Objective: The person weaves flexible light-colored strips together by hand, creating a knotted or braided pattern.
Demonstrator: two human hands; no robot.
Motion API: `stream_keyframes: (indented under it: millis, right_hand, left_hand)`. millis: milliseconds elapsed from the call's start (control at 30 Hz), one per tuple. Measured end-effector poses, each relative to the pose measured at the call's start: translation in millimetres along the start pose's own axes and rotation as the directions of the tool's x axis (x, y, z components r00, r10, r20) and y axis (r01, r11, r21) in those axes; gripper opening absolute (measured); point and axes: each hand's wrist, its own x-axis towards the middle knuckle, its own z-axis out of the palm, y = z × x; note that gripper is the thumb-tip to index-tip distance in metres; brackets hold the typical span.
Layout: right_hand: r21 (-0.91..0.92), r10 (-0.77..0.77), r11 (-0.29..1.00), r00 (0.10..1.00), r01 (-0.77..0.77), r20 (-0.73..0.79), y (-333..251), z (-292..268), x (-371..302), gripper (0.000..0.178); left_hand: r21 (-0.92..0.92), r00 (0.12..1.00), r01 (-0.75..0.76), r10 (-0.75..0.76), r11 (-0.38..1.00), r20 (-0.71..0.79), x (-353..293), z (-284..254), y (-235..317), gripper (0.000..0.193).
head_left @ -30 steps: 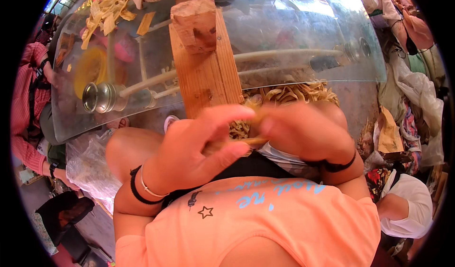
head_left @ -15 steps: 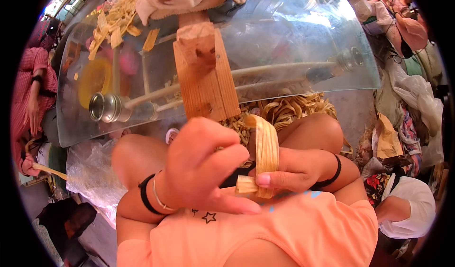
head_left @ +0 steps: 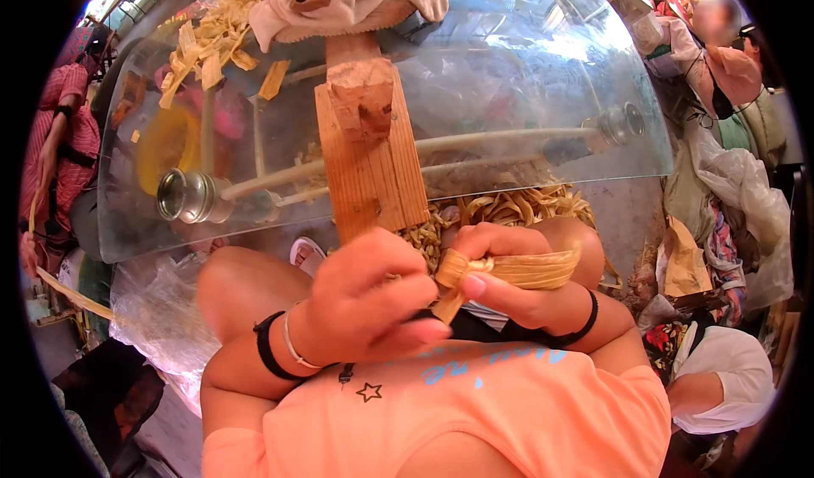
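Note:
A pale tan strip of dried plant leaf [head_left: 538, 269], looped and folded at its left end, lies across my right hand [head_left: 517, 281]. That hand pinches it between thumb and fingers at the fold, and a short tail hangs below. My left hand [head_left: 369, 296], slightly blurred, is close beside the fold with fingers curled and thumb drawn in. Whatever it grips, if anything, is hidden. Both hands are above my lap, in front of a wooden plank [head_left: 373, 173] that juts over the glass tabletop's near edge.
The glass tabletop [head_left: 509, 79] stretches across in front of me. A plush cloth with an animal face [head_left: 339, 3] covers the plank's far end. Loose leaf strips [head_left: 212, 33] lie at the far left, with a heap of strips [head_left: 534, 202] below the glass. Clear plastic [head_left: 157, 317] lies at left; people sit on both sides.
My right hand has turned the strip from upright to sideways, its long end now pointing right. My left hand has shifted slightly down, its thumb drawn closer to the fingers.

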Motion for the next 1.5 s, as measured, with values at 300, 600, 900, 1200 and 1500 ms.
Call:
stream_keyframes:
  millis: [300,600,900,1200,1500]
  right_hand:
    - [0.202,0.043,0.977,0.994,-0.062,0.097,-0.3,-0.7,9.1,0.014]
    - [-0.685,-0.508,0.626,0.861,0.374,0.007,15.5,-3.9,16.0,0.021]
    - [-0.598,-0.406,0.685,0.899,0.417,0.161,11.3,-2.3,17.3,0.017]
    - [-0.204,0.251,0.953,0.961,-0.224,0.118,-32.0,-28.4,5.4,0.039]
    - [0.075,0.348,0.928,0.922,-0.364,0.168,-12.3,-18.6,9.6,0.042]
  left_hand:
    - [-0.422,0.957,0.285,-0.234,0.861,0.170,-3.5,-2.0,-13.2,0.047]
    - [-0.332,0.928,0.369,-0.363,0.868,0.082,-6.9,4.3,3.2,0.045]
    - [-0.162,0.958,0.250,-0.219,0.955,0.187,-7.1,-11.0,-3.8,0.011]
    - [-0.087,0.938,0.277,-0.250,0.957,0.242,-14.3,-40.6,-11.4,0.020]
    - [0.278,0.994,-0.031,0.002,0.960,0.107,-12.7,-8.6,-8.3,0.044]
